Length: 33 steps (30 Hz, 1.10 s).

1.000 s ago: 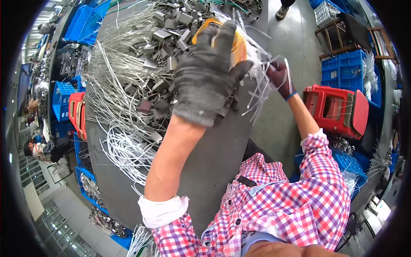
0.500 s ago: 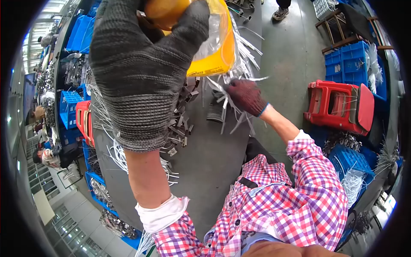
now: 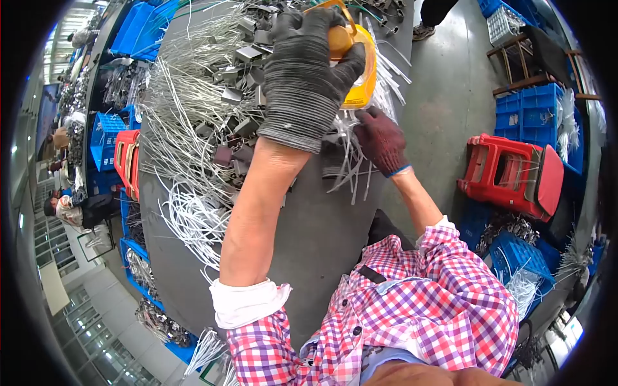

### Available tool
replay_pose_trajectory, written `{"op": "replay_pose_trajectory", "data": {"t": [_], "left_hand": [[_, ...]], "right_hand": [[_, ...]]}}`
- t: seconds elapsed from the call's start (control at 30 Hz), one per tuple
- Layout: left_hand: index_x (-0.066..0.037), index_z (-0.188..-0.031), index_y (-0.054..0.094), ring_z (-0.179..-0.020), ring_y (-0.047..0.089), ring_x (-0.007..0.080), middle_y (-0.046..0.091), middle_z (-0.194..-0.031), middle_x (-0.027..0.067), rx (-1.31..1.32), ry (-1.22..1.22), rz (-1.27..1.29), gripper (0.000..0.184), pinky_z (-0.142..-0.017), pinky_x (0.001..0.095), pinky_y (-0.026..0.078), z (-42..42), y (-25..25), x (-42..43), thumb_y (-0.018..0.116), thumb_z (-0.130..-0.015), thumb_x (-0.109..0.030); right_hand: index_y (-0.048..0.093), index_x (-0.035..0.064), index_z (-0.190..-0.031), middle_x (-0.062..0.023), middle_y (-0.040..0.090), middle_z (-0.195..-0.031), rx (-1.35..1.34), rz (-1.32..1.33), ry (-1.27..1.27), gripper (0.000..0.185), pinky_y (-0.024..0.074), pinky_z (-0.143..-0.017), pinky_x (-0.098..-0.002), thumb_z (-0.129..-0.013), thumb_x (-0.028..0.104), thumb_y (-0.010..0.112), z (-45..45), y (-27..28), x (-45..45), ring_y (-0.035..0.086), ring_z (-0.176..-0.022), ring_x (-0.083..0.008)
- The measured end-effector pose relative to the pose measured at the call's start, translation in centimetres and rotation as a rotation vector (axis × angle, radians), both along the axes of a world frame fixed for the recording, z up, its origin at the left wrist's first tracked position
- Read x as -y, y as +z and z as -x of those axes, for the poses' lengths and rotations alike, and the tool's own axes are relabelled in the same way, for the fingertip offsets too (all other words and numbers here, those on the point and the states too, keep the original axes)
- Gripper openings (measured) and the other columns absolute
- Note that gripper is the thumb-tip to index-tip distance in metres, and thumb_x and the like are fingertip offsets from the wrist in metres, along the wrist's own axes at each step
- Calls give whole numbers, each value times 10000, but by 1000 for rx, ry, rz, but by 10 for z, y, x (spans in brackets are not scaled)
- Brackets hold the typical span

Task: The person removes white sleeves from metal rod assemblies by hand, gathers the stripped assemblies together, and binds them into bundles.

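My left hand (image 3: 309, 77), in a dark grey knit glove, is wrapped round a yellow-orange tape dispenser (image 3: 362, 90) above the dark table (image 3: 302, 231). My right hand (image 3: 383, 143), in a dark red glove, is closed on a bundle of white strips (image 3: 349, 145) just below the dispenser. More of the strips fan out to the right of the dispenser. Left of my hands lies a large heap of thin pale wires (image 3: 177, 116) with grey metal blocks (image 3: 248, 55) at their ends. A dark grey knitted item (image 3: 331, 161) lies partly hidden behind the strips.
Looped white wires (image 3: 193, 215) lie at the table's left edge. Red stools (image 3: 512, 174) and blue crates (image 3: 528, 116) stand on the right. Another red stool (image 3: 127, 164) and blue bins are on the left. One person (image 3: 77, 209) is at far left; another's shoe (image 3: 421, 31) shows at the top.
The dispenser in my left hand rose close to the camera, then came back down over the heap. My right hand moved left and down to the strips beside the dispenser.
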State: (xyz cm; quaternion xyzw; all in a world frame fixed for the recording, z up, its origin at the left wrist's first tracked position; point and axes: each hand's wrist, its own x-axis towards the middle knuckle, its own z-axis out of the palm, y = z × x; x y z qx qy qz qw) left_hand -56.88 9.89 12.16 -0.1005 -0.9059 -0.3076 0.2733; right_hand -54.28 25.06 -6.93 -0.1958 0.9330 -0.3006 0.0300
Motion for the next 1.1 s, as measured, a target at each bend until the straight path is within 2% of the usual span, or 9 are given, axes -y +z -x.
{"op": "replay_pose_trajectory", "data": {"t": [0.07, 0.33, 0.4, 0.53, 0.67, 0.77, 0.8, 0.9, 1.1], "left_hand": [[-42, -983, 574, -809, 595, 334, 578, -920, 180, -29, 56, 123, 329, -679, 427, 486, -4, -3, -3, 703, -749, -233], [-37, -994, 576, -803, 601, 334, 569, -950, 185, 122, -24, -71, 311, -676, 424, 487, -37, 44, 1, 678, -787, -245], [-66, -1007, 576, -797, 607, 342, 550, -993, 189, 17, -129, -97, 364, -679, 416, 513, -29, -2, 6, 737, -716, -212], [-98, -1030, 594, -874, 581, 280, 563, -966, 120, 36, -51, -52, 366, -774, 381, 489, -29, -17, -4, 748, -713, -193], [-91, -983, 584, -825, 605, 340, 536, -985, 185, 1, -75, -74, 359, -697, 417, 516, -27, -8, -2, 732, -676, -200], [-90, -1101, 511, -842, 590, 389, 517, -1035, 197, 201, -63, -18, 404, -705, 466, 499, -22, 8, -7, 676, -752, -208], [-93, -1095, 522, -839, 594, 389, 518, -1044, 200, 89, -75, 18, 406, -691, 452, 506, -18, -11, -7, 684, -742, -212], [-95, -966, 614, -846, 614, 318, 559, -994, 165, -42, -69, -97, 339, -719, 410, 519, -10, -28, -14, 727, -666, -206], [-105, -910, 669, -869, 635, 258, 629, -882, 84, -126, -241, 166, 223, -727, 365, 526, 2, -24, -22, 677, -699, -173]], "right_hand": [[590, 141, -1082, -96, 590, -1028, -26, -71, -30, 326, 495, -693, -423, -768, 211, 640, -3, 8, -4, 604, -851, -323], [611, 122, -1035, -135, 612, -927, -39, -116, -2, 305, 483, -661, -425, -762, 250, 656, -16, 12, -14, 609, -820, -332], [611, 93, -1023, -145, 614, -887, 83, -310, 56, 313, 478, -666, -429, -776, 283, 640, -18, -1, -10, 606, -816, -339], [598, 90, -948, -137, 587, -834, -16, -277, 147, 280, 476, -654, -441, -783, 314, 629, -17, -14, -12, 605, -771, -331], [584, 122, -1048, -138, 586, -920, 94, -196, 128, 325, 477, -707, -440, -786, 311, 628, -20, 20, -21, 596, -843, -329], [579, 141, -1097, -129, 597, -941, 34, -249, 188, 355, 473, -723, -440, -782, 297, 631, -22, 34, -24, 598, -864, -328], [579, 141, -1097, -129, 597, -941, 31, -247, 207, 355, 473, -723, -440, -782, 297, 631, -22, 34, -23, 598, -864, -328], [572, 142, -1104, -142, 604, -951, -23, -279, 214, 355, 470, -724, -451, -781, 278, 630, -24, 24, -27, 600, -867, -339], [567, 128, -1099, -154, 609, -948, -16, -197, 239, 355, 471, -701, -471, -773, 256, 629, -31, 7, -26, 598, -862, -359]]}}
